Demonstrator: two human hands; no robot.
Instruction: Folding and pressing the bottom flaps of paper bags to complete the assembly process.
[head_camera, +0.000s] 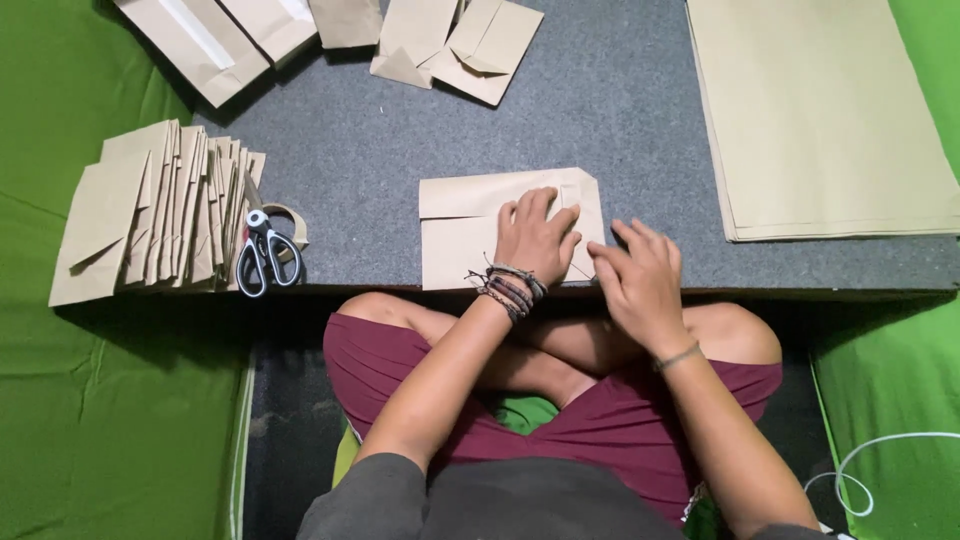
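Fingers of left hand and right hand press flat, uncurled, on folded paper envelope, gripping nothing.

- A low tabletop covered in grey felt-like material fills the far half of the scene, its dark near edge running left to right.
- Bright green fabric covers the floor on the left, and more of it lies on the right.
- A dark mat lies below the near edge.
- A thin white cord loops at near right.
- Light is even and soft.
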